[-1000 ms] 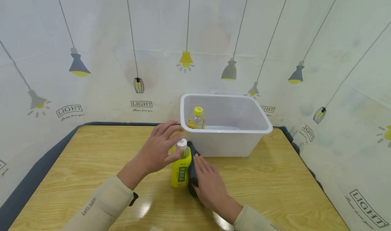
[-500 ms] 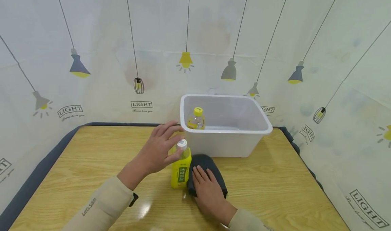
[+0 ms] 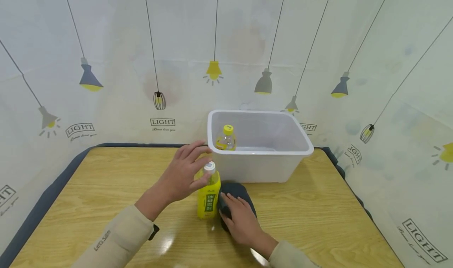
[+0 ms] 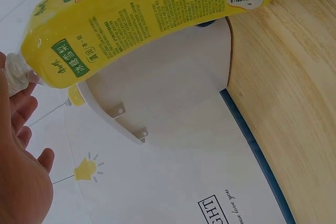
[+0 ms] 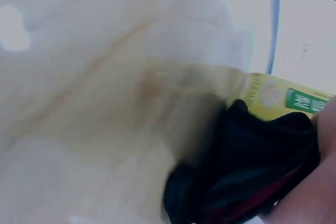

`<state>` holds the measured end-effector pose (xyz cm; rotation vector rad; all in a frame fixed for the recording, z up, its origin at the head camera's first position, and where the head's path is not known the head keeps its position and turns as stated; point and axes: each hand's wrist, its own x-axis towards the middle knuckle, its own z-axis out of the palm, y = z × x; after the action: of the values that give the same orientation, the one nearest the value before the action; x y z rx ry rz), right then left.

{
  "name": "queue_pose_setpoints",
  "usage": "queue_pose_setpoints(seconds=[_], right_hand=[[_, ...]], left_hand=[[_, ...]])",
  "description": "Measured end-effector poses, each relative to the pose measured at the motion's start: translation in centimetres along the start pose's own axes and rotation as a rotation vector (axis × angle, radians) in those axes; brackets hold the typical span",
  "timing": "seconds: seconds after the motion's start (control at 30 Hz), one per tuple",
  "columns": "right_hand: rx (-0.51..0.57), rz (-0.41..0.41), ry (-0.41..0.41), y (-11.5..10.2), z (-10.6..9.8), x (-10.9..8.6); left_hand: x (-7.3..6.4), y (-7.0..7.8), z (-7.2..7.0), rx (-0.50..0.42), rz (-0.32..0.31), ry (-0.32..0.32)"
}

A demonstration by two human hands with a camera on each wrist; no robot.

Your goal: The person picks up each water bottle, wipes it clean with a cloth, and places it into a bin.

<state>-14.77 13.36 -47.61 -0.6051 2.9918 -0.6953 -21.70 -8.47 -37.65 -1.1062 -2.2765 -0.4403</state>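
Observation:
In the head view my left hand (image 3: pixel 182 173) pinches a bottle of yellow drink (image 3: pixel 209 201) at its neck, just below the white cap (image 3: pixel 210 166). The bottle stands upright on the wooden table, its green label panel facing me. The left wrist view shows thumb and fingers at the clear neck of the bottle (image 4: pixel 142 24). Directly right of the bottle, my right hand (image 3: pixel 244 222) grips a dark cloth (image 3: pixel 238 191), its left edge bunched up against the bottle's side. In the right wrist view the cloth (image 5: pixel 257 150) looks folded, with a dark red strip, and partly hides the bottle.
A white plastic bin (image 3: pixel 258 167) stands behind the hands at the back of the table (image 3: pixel 318 220). Inside its left end is a yellow-capped bottle (image 3: pixel 228 136). A curtain (image 3: pixel 116 63) printed with lamps hangs round the table.
The cloth, first upright along the bottle's right side, was laid flat under my right hand and now has its left edge lifted to the bottle again. My left hand has stayed in place.

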Motion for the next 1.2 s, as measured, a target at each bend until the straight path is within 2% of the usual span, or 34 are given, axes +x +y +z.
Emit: queue_pose_setpoints(seconds=[0.13,0.3,0.47,0.63,0.73,0.8,1.07,1.2], right_hand=[[0.151,0.002,0.073,-0.7,-1.2,0.2],[0.242,-0.006,0.139,-1.6,-2.9,0.5],[0.273,-0.036,0.216,-2.1,-4.3,0.6],[0.259,-0.127,0.348,-2.4,-5.3,0.9],[0.2,-0.176,0.41,-2.9,-5.8,1.0],[0.131,-0.196,0.412,-3.3,-6.1,1.0],[-0.281,-0.203,0.324,-4.2,-6.6,0.9],[-0.385,-0.198,0.316,-3.9,-6.4,0.8]], left_hand=[[0.0,0.0,0.0,-0.006,0.01,0.017],[-0.1,0.0,0.1,-0.011,0.016,0.033],[0.0,0.0,0.1,-0.01,0.016,0.036],[0.0,0.0,0.1,-0.007,0.019,0.045],[0.0,0.0,0.1,-0.005,0.014,0.04],[-0.1,-0.1,0.1,-0.001,0.013,0.034],[-0.1,-0.1,0.1,0.0,-0.005,0.007],[-0.1,-0.1,0.2,0.0,-0.009,0.004]])
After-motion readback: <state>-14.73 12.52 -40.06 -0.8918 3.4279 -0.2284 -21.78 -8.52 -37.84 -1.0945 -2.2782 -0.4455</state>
